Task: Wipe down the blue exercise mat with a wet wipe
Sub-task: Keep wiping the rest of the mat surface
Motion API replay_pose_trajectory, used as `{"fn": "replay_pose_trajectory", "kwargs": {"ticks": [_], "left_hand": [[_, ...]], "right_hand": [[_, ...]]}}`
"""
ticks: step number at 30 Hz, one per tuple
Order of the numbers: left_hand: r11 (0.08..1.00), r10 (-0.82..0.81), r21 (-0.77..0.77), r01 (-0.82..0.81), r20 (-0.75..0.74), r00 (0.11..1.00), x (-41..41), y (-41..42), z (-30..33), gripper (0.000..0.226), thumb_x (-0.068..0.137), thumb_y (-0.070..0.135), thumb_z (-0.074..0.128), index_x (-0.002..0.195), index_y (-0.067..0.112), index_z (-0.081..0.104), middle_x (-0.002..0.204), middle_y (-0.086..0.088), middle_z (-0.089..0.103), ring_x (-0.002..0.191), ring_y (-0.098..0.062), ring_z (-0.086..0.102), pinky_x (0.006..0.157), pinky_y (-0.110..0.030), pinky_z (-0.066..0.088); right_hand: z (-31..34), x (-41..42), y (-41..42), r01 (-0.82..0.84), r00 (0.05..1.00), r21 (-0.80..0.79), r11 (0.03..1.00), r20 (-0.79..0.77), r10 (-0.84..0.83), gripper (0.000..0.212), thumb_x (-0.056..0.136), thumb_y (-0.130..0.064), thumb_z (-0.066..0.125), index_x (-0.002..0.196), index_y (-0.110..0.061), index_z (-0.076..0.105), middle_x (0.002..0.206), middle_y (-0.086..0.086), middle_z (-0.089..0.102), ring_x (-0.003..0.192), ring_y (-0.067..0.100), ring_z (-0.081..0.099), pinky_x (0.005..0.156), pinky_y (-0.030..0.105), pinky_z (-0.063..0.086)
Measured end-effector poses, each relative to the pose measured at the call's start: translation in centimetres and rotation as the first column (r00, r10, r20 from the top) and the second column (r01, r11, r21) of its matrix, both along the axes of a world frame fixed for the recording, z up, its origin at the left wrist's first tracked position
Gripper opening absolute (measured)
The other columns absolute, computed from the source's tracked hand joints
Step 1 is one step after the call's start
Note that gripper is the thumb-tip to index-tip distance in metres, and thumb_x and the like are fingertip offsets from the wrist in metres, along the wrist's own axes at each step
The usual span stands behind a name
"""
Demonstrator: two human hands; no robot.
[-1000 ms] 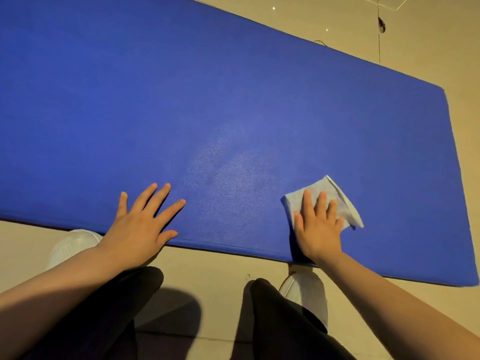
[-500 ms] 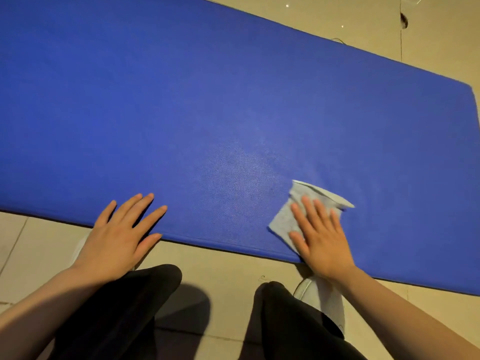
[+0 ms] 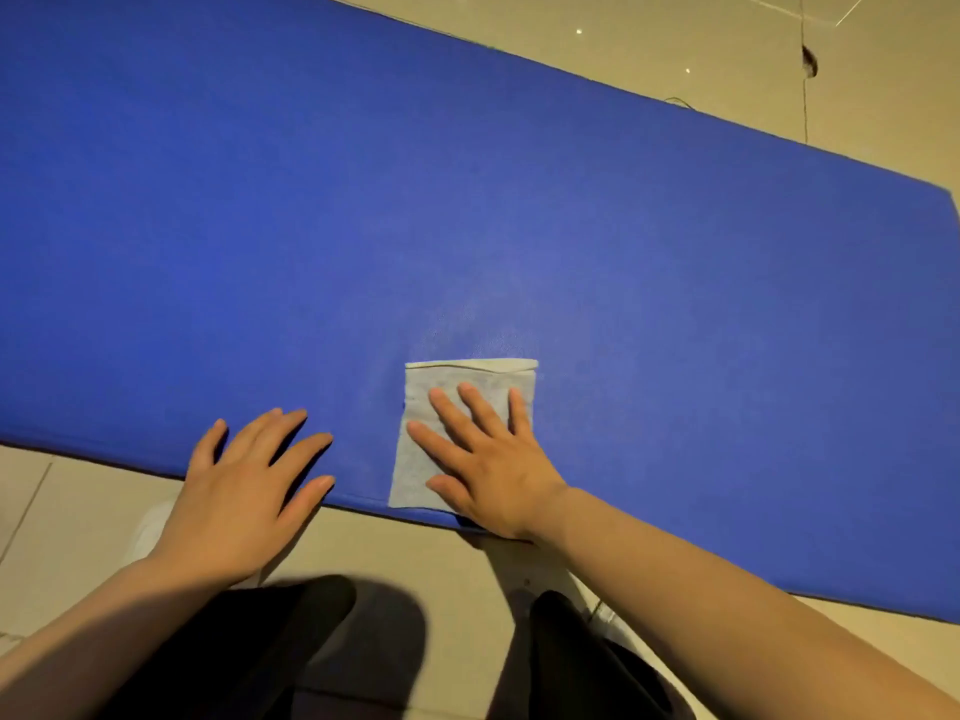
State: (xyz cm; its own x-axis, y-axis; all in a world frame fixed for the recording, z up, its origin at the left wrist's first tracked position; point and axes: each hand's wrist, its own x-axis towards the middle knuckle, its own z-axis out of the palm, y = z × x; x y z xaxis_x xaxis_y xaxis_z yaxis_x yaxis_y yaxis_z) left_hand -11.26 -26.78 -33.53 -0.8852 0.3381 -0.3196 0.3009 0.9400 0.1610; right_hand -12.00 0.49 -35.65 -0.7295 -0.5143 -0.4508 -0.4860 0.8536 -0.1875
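Note:
A large blue exercise mat (image 3: 519,210) lies on the tiled floor and fills most of the view. A pale folded wet wipe (image 3: 426,402) lies flat on the mat near its front edge. My right hand (image 3: 483,459) presses down on the wipe with straight, spread fingers. My left hand (image 3: 244,485) rests flat across the mat's front edge just left of the wipe, fingers spread, holding nothing. A faint damp sheen shows on the mat just beyond the wipe.
Beige floor tiles (image 3: 649,39) surround the mat, with a dark crack (image 3: 809,62) at the top right. My knees in dark trousers (image 3: 291,652) and white shoes (image 3: 148,532) are just in front of the mat's front edge.
My right hand has slid the wipe leftward along the front edge, and the wipe has flattened into a rectangle. The two hands are closer together now.

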Motion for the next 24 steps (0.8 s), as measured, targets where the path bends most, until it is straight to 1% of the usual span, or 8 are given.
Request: {"fn": "replay_pose_trajectory", "kwargs": {"ticks": [2, 5, 11, 13, 16, 18, 21, 24], "left_hand": [[0.999, 0.007, 0.039, -0.006, -0.041, 0.999, -1.1, 1.6, 0.5, 0.063, 0.093, 0.059, 0.027, 0.123, 0.018, 0.066, 0.132, -0.009, 0.058, 0.127, -0.029, 0.046, 0.098, -0.062, 0.037], [0.993, -0.117, 0.023, 0.119, -0.056, 0.991, -2.4, 4.2, 0.2, 0.061, 0.089, 0.056, 0.035, 0.136, 0.023, 0.055, 0.145, -0.008, 0.048, 0.135, -0.027, 0.034, 0.095, -0.069, 0.037], [0.972, -0.218, -0.076, 0.221, 0.037, 0.975, -2.9, 4.5, -2.4, 0.065, 0.097, 0.064, 0.009, 0.144, 0.029, 0.039, 0.150, -0.004, 0.040, 0.136, -0.030, 0.033, 0.084, -0.075, 0.039], [0.976, -0.207, -0.057, 0.209, 0.029, 0.978, -3.0, 4.5, -2.6, 0.066, 0.096, 0.065, 0.009, 0.140, 0.030, 0.043, 0.146, -0.003, 0.043, 0.133, -0.030, 0.036, 0.089, -0.073, 0.037], [0.987, -0.155, 0.033, 0.155, -0.004, 0.988, -4.3, 5.3, -2.2, 0.070, 0.095, 0.067, 0.013, 0.133, 0.024, 0.052, 0.128, -0.007, 0.058, 0.122, -0.030, 0.043, 0.101, -0.064, 0.028], [0.986, -0.150, 0.073, 0.153, -0.039, 0.988, -6.1, 6.2, -2.1, 0.071, 0.093, 0.069, 0.018, 0.139, 0.023, 0.048, 0.129, -0.008, 0.053, 0.125, -0.029, 0.042, 0.103, -0.064, 0.026], [0.976, -0.213, 0.037, 0.215, -0.047, 0.976, -9.3, 7.7, -2.6, 0.083, 0.084, 0.077, 0.029, 0.152, 0.029, 0.029, 0.156, -0.008, 0.028, 0.143, -0.031, 0.022, 0.105, -0.070, 0.022], [0.964, -0.265, 0.009, 0.265, -0.017, 0.964, -12.0, 9.1, -3.5, 0.091, 0.081, 0.085, 0.026, 0.155, 0.032, 0.017, 0.163, -0.002, 0.012, 0.148, -0.027, 0.010, 0.105, -0.073, 0.014]], "right_hand": [[-0.1, -2.0, 1.3, 0.008, 1.000, 0.004, 1.000, -0.010, -0.007, 0.071, 0.081, -0.066, -0.016, 0.147, -0.043, -0.015, 0.155, -0.015, -0.024, 0.148, 0.019, -0.020, 0.111, 0.055, -0.019], [-0.5, -3.5, 6.0, 0.275, 0.961, 0.046, 0.960, -0.029, -0.274, 0.077, 0.069, -0.074, -0.033, 0.140, -0.046, -0.024, 0.147, -0.020, -0.034, 0.144, 0.012, -0.027, 0.117, 0.054, -0.013], [0.1, -2.1, 18.7, 0.818, 0.565, 0.173, 0.549, -0.060, -0.823, 0.067, 0.092, -0.072, 0.009, 0.146, -0.043, -0.018, 0.158, -0.008, -0.025, 0.149, 0.019, -0.015, 0.118, 0.058, 0.000], [0.7, -1.5, 20.6, 0.895, 0.416, 0.188, 0.405, -0.024, -0.909, 0.064, 0.098, -0.060, 0.019, 0.151, -0.042, -0.011, 0.162, -0.005, -0.019, 0.150, 0.021, -0.013, 0.118, 0.057, 0.001], [0.5, -2.2, 18.7, 0.941, 0.313, 0.153, 0.303, -0.047, -0.949, 0.062, 0.102, -0.051, 0.019, 0.155, -0.033, -0.007, 0.163, 0.002, -0.017, 0.150, 0.027, -0.013, 0.118, 0.058, 0.000], [0.1, -3.8, 15.8, 0.917, 0.388, 0.132, 0.378, -0.065, -0.919, 0.059, 0.104, -0.046, 0.019, 0.156, -0.032, -0.007, 0.163, 0.006, -0.017, 0.149, 0.031, -0.014, 0.117, 0.059, -0.001], [-0.5, -6.9, 10.2, 0.731, 0.680, 0.104, 0.674, -0.039, -0.732, 0.054, 0.104, -0.046, 0.008, 0.154, -0.036, -0.010, 0.161, 0.004, -0.023, 0.148, 0.030, -0.020, 0.113, 0.063, -0.008], [-0.2, -10.2, 4.4, 0.477, 0.879, -0.002, 0.879, -0.001, -0.477, 0.059, 0.098, -0.055, 0.009, 0.154, -0.039, -0.003, 0.161, -0.001, -0.023, 0.147, 0.028, -0.023, 0.111, 0.062, -0.016]]}}
